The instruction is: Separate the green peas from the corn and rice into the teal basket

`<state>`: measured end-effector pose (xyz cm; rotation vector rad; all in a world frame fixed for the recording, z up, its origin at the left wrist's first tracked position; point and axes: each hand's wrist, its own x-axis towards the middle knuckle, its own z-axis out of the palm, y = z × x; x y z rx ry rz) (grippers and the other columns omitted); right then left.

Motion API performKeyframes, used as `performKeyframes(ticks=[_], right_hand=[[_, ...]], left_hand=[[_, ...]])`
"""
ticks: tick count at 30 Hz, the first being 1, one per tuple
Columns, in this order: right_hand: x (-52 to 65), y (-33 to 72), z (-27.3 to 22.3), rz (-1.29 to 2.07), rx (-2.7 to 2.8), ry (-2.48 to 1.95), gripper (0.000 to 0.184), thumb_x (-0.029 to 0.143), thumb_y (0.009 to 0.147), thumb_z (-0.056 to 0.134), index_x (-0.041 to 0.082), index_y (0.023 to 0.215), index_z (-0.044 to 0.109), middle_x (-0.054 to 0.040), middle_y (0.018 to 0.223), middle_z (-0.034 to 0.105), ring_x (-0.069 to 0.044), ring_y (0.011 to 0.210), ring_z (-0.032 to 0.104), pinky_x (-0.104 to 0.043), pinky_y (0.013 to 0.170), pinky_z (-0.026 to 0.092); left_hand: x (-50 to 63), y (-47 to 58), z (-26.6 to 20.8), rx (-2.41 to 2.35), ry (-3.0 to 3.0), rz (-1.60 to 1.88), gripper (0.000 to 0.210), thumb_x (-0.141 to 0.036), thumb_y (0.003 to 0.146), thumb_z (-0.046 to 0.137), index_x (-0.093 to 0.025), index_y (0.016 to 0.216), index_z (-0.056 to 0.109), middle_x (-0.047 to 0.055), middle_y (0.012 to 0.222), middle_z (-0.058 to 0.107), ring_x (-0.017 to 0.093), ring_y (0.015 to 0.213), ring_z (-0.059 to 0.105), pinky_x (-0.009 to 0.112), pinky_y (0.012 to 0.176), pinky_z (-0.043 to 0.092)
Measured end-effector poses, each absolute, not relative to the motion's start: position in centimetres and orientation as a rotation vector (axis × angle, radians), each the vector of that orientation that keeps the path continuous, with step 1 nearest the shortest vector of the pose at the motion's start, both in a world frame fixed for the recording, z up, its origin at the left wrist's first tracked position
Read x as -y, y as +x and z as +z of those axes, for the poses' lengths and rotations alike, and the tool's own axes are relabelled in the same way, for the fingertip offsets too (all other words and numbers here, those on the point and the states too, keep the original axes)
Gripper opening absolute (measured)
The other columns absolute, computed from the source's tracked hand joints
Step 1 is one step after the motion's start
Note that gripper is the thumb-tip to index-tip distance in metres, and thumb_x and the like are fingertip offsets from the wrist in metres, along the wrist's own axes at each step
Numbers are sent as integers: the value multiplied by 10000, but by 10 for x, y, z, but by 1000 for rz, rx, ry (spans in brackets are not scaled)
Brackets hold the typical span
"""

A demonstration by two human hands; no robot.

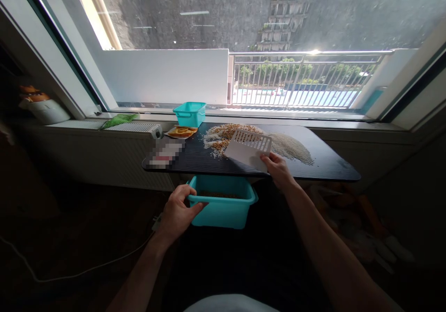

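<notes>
My left hand grips the left rim of a turquoise plastic bin, held just below the table's front edge. Brownish grains lie in the bottom of this bin. Between the fingers of my right hand is a flat white slotted scoop, its slotted end pointing away from me over the table. Beneath and behind the scoop spreads a pile of orange-yellow corn kernels mixed with white grains. A larger heap of white grains, seemingly rice, lies to the right of it.
The dark table stands against a window. At its back left are a second turquoise bin and an orange packet; a blurred flat item lies nearer. A radiator with a green cloth is at left. A white cable crosses the floor.
</notes>
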<state>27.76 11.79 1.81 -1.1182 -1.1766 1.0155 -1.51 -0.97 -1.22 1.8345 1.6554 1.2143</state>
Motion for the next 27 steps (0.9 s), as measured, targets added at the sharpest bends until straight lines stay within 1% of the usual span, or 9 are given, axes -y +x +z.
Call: performKeyframes(ticks=[4,10,19,22,27], right_hand=[[-115,274,20,1017,1185,-1118,375,493,610,760,195,836,735,-16,763,749,-176,643,659,-301,611,523],[-112,269,20,1006,1202,-1102,403,532,622,752,201,850,726,-14,773,748,-186,673,668,-313,639,522],[-102,270,19,1025,1181,-1098,382,505,617,766,208,856,742,-15,804,766,-192,695,682,-320,676,543],[-104,267,20,1026,1174,-1092,396,507,607,772,203,859,745,-11,807,768,-179,686,681,-308,670,544],[-100,267,23,1038,1195,-1099,401,508,593,797,194,839,759,-23,795,772,-189,668,685,-312,640,549]], left_hand=[[13,-14,-14,-1673,1855,1220,243,-440,754,679,-224,732,569,33,943,605,245,959,594,337,840,472],[15,-14,-16,-1691,1860,1236,215,-416,772,668,-226,746,571,42,963,612,256,1003,595,341,846,476],[15,-14,-16,-1704,1836,1260,210,-415,760,674,-228,757,581,32,952,622,243,976,610,327,841,478],[15,-14,-16,-1705,1829,1257,213,-419,761,674,-227,766,582,35,967,627,244,989,612,327,841,484],[16,-14,-14,-1704,1830,1241,220,-424,766,672,-227,756,575,41,976,626,257,1038,599,339,863,484]])
